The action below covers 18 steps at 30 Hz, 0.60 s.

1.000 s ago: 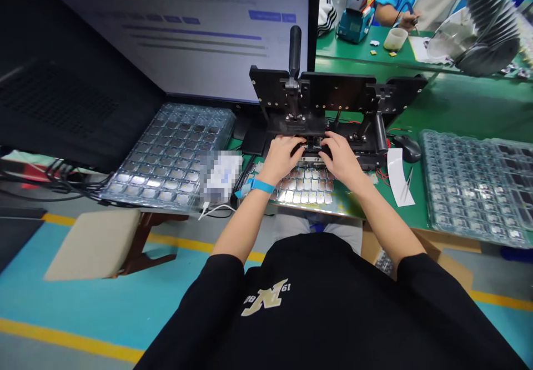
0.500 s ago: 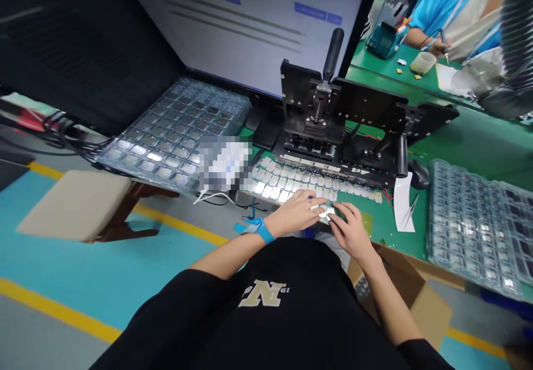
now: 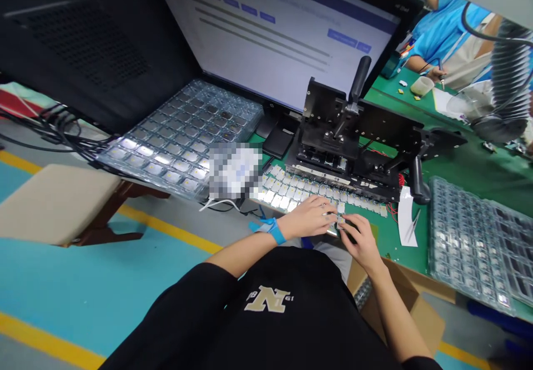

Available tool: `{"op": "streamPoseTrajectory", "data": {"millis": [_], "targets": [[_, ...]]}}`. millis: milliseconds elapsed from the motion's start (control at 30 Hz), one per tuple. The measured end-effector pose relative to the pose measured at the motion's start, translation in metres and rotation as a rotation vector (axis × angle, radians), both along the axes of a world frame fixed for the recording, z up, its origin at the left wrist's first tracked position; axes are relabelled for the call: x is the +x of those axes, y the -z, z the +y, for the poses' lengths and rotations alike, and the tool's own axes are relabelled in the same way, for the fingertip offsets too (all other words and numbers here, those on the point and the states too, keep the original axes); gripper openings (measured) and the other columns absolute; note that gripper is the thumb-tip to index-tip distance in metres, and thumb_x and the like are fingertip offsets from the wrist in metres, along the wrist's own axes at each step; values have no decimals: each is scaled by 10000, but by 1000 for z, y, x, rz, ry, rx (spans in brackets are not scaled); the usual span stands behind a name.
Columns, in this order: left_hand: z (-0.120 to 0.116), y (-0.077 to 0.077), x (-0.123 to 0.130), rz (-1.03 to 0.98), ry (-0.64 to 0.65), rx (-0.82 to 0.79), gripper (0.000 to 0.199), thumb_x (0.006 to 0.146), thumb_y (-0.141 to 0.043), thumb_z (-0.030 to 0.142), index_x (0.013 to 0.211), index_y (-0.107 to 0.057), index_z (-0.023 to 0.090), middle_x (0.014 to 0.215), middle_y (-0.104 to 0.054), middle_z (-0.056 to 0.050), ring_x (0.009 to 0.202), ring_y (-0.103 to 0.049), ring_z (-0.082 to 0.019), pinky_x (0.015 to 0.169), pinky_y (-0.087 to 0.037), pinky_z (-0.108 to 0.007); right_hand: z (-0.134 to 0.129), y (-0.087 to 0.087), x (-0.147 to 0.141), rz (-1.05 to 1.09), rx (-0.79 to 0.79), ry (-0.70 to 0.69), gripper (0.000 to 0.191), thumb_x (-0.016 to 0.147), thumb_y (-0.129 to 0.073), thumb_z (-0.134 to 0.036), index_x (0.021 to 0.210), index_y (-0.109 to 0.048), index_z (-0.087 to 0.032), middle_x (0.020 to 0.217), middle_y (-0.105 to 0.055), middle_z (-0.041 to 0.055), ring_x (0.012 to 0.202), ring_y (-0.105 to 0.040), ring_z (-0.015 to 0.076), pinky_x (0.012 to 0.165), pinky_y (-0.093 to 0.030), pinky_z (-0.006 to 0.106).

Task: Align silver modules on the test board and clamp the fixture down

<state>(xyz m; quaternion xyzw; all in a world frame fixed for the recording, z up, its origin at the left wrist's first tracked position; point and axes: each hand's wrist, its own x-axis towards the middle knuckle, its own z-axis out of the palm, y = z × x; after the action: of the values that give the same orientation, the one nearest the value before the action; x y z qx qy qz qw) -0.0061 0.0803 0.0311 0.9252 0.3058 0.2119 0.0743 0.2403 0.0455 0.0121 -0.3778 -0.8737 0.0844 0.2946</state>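
Note:
Along the front edge of the green table lie rows of small white modules (image 3: 296, 182), some with yellow spots. My left hand (image 3: 313, 216) lies over the right part of the front row, its fingers bent together and pressed on a small white module (image 3: 341, 219) at the edge. From the other side my right hand (image 3: 360, 238) pinches at the same module with thumb and forefinger. The fingertips partly cover it. Around my left wrist is a blue strap (image 3: 272, 230). Behind the modules stands a black test fixture (image 3: 350, 131) with lever handles.
A monitor (image 3: 266, 31) stands behind. Clear trays of parts (image 3: 175, 131) lie at left, and more trays (image 3: 462, 242) at right. Tweezers (image 3: 415, 220) rest on a white paper strip (image 3: 403, 214). Below the edge is a cardboard box (image 3: 425, 314). A co-worker's hand (image 3: 435, 74) holds a tool across the table.
The camera view has shifted, so the bench appears a little lower and to the right. Both hands stay together at the table edge with only slight finger movement.

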Motion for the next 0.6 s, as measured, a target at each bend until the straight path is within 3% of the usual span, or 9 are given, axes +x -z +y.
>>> {"op": "streamPoseTrajectory", "data": {"millis": [67, 167, 333, 467, 600], "targets": [[5, -5, -14, -104, -42, 19, 180, 961, -565, 282, 1107, -664, 252, 1219, -701, -7, 1112, -575, -215, 946, -396, -389, 1, -7, -5, 19, 28, 21, 378, 879, -639, -140, 1226, -629, -290, 1202, -659, 101, 1129, -605, 278, 932, -566, 526], [24, -16, -47, -246, -208, 41, 179, 972, -562, 305, 1088, -681, 240, 1215, -713, -19, 1103, -582, -215, 954, -401, -389, 13, -22, -27, 70, 45, 51, 397, 887, -638, -149, 1258, -614, -290, 1217, -664, 98, 1134, -617, 269, 959, -550, 513], [74, -33, -91, -334, -507, -12, 215, 949, -582, 271, 1129, -695, 237, 1250, -699, -34, 1135, -584, -226, 953, -416, -392, 69, -42, -89, 143, 110, 114, 270, 948, -587, -227, 1210, -650, -238, 1232, -680, 102, 1146, -622, 245, 1006, -517, 465], [101, -34, -96, -299, -541, -90, 227, 931, -578, 250, 1113, -714, 235, 1271, -694, -31, 1170, -582, -230, 979, -423, -385, 113, -43, -124, 53, 57, 199, 265, 991, -526, -299, 1187, -678, -205, 1235, -688, 95, 1160, -613, 241, 1027, -478, 439], [108, -30, -92, -315, -502, -148, 219, 916, -581, 230, 1077, -729, 241, 1267, -699, -16, 1183, -584, -224, 984, -436, -379, 132, -41, -134, -9, -1, 295, 284, 996, -501, -298, 1169, -700, -195, 1191, -699, 115, 1132, -618, 285, 992, -456, 473]]}}
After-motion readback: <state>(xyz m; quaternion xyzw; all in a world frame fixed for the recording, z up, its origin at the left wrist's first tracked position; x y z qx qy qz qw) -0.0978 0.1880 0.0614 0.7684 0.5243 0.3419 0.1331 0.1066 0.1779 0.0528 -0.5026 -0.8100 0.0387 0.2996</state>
